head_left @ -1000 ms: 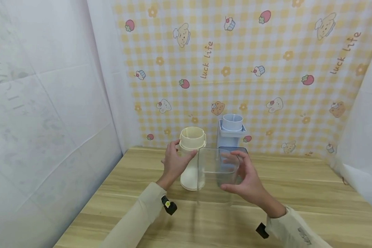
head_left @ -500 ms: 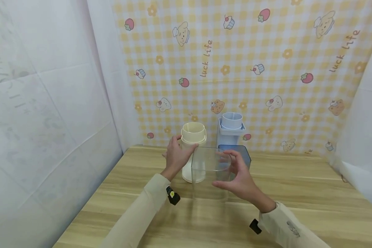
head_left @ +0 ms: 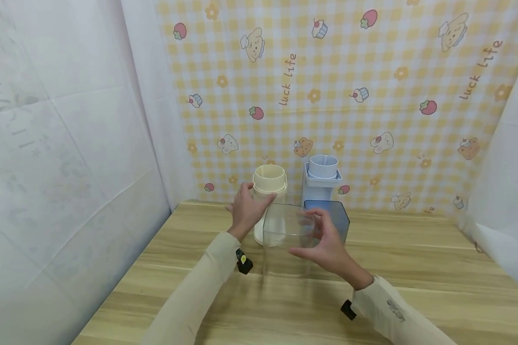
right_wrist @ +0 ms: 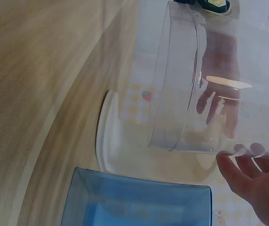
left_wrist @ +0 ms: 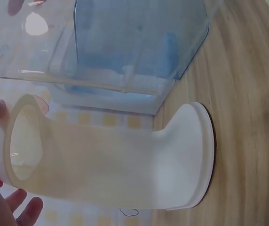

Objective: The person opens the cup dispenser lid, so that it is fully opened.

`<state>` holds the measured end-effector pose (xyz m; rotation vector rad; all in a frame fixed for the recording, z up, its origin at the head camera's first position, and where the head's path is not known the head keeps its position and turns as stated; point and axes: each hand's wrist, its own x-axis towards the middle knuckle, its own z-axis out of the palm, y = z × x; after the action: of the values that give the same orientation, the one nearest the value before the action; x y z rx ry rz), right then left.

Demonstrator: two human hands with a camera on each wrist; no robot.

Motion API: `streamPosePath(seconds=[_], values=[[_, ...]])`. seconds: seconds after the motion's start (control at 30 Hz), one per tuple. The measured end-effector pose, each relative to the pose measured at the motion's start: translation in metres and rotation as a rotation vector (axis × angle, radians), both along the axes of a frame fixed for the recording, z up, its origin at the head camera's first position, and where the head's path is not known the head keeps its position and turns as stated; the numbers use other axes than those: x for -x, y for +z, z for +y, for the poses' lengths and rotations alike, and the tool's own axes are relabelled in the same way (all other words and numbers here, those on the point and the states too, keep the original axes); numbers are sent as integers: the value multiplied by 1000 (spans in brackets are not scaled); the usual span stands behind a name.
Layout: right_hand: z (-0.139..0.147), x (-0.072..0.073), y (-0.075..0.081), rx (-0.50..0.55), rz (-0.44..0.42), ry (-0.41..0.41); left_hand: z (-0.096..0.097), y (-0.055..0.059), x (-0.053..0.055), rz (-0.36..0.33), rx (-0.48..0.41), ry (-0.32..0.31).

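Note:
My left hand point(head_left: 248, 210) grips a cream plastic stand point(head_left: 269, 184) near its round, open top. The stand is upright, with its white base point(left_wrist: 186, 162) on the table in the left wrist view. With my right hand point(head_left: 329, 248) I hold a clear plastic container point(head_left: 285, 258) by its right side, fingers at the rim. The container is in front of the stand and partly covers its lower part. In the right wrist view, the container point(right_wrist: 177, 108) appears above the tabletop, and the left hand shows through its wall.
A light blue stand point(head_left: 318, 192) of similar build is at the back, right of the cream one. In front of it sits a blue-tinted see-through container point(head_left: 337, 219). The wooden table point(head_left: 414, 268) meets a checked cloth point(head_left: 349, 72) behind and a white curtain point(head_left: 82, 158) at left.
My left hand has pushed the cream stand back, away from me. The right hand has carried the clear container leftward, uncovering more of the blue-tinted container.

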<state>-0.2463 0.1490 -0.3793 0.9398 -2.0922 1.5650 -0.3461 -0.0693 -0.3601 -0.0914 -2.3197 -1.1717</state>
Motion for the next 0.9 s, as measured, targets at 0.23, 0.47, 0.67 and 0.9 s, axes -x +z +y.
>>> streamPosePath(seconds=[0.23, 0.47, 0.67, 0.9], values=[[-3, 8, -3, -26, -23, -51, 1, 7, 11, -18, 31, 22], [-7, 4, 6, -43, -82, -81, 1, 12, 22, -43, 89, 56], [-10, -8, 23, -48, -97, -85, 2, 15, 32, -22, 99, 31], [-17, -4, 20, -29, -133, -78, 1, 17, 41, -26, 110, 2]])
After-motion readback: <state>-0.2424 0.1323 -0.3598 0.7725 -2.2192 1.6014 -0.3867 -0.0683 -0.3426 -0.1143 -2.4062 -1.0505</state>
